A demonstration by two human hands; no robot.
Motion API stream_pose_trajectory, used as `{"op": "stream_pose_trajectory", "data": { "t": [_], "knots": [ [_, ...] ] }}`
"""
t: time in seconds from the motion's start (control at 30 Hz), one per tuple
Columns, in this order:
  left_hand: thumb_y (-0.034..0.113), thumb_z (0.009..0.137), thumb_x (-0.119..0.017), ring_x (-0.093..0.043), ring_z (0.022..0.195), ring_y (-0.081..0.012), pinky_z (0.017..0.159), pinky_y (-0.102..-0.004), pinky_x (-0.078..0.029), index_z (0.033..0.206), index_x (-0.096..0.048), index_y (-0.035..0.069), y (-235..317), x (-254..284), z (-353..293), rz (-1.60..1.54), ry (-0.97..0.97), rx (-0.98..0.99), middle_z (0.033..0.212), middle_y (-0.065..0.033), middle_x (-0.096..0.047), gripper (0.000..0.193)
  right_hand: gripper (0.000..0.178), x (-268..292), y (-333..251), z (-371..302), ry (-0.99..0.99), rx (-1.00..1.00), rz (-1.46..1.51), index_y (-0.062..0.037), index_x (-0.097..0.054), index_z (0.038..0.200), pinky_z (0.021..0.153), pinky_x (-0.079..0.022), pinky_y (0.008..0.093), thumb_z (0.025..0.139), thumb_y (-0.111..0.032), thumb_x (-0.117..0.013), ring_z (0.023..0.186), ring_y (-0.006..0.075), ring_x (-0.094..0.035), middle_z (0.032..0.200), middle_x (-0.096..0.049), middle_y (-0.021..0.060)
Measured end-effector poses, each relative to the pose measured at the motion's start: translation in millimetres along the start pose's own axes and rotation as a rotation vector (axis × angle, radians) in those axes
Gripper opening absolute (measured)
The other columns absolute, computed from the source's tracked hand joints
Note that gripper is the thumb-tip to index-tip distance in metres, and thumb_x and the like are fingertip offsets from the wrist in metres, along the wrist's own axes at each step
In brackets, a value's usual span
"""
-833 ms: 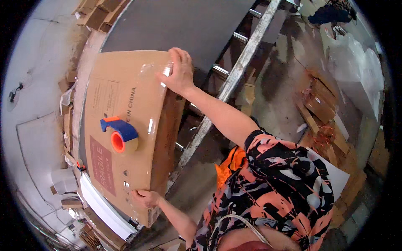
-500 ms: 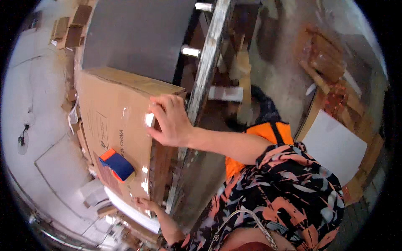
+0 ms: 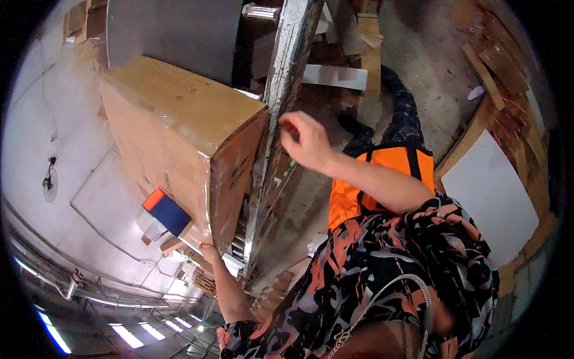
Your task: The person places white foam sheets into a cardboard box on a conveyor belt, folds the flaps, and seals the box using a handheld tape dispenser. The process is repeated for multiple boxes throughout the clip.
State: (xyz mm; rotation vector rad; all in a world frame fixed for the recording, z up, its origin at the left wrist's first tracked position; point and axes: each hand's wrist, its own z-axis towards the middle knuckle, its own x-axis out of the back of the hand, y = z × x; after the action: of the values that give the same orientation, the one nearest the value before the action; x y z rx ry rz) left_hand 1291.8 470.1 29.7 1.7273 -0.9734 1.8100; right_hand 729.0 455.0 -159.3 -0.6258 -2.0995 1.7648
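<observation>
A large brown carton with taped edges stands on a conveyor with a worn metal side rail. My left hand is at the carton's near lower corner, with its fingers against the edge; they look curled onto it, partly hidden. My right hand hovers beside the rail, off the carton. Its fingers are loosely bent, thumb apart, and nothing shows in them. A navy-blue object with an orange end lies on the carton's broad face, near my left hand; its kind is unclear.
A dark grey panel is past the carton's far end. Orange cloth hangs at my waist. To the right, a white sheet lies near scattered cardboard. A wall fan is at far left.
My right hand has come off the carton and moved right, past its edge. The carton now appears turned, with more of its far end face showing. My left hand stays at its near corner.
</observation>
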Motion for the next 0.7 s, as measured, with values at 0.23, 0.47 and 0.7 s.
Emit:
{"op": "stream_pose_trajectory", "data": {
  "t": [0.23,0.47,0.7],
  "knots": [
    [0.035,0.101,-0.030,-0.060,0.111,-0.0471,0.096,-0.0529,-0.047,0.128,-0.057,0.005,-33.0,-17.0,9.6,0.197,0.102,0.018,0.120,-0.0273,-0.064,0.049,0.022,0.2,10.6,41.3,-0.078,-0.070,-0.168,-0.0081,-0.074,0.099,0.077,-0.052,0.0447,0.085,-0.022,-0.065,0.086,0.0345,-0.065,0.089,-0.066,0.0140],
    [0.036,0.101,-0.030,-0.062,0.106,-0.0491,0.093,-0.0548,-0.048,0.125,-0.057,0.006,13.4,-6.1,-15.9,0.176,0.109,0.001,0.117,-0.0287,-0.065,0.047,0.027,-8.6,5.1,34.6,-0.070,-0.057,-0.147,-0.0079,-0.074,0.103,0.078,-0.052,0.0451,0.084,-0.025,-0.064,0.089,0.0350,-0.066,0.092,-0.068,0.0144],
    [0.033,0.100,-0.032,-0.064,0.101,-0.0476,0.087,-0.0574,-0.050,0.120,-0.060,0.006,14.1,4.5,-37.9,0.207,0.141,0.051,0.113,-0.0277,-0.066,0.043,0.048,-12.3,-19.6,5.0,-0.133,-0.067,-0.106,-0.0045,-0.066,0.123,0.080,-0.053,0.0405,0.081,-0.027,-0.067,0.088,0.0305,-0.067,0.091,-0.069,0.0149]
  ]
}}
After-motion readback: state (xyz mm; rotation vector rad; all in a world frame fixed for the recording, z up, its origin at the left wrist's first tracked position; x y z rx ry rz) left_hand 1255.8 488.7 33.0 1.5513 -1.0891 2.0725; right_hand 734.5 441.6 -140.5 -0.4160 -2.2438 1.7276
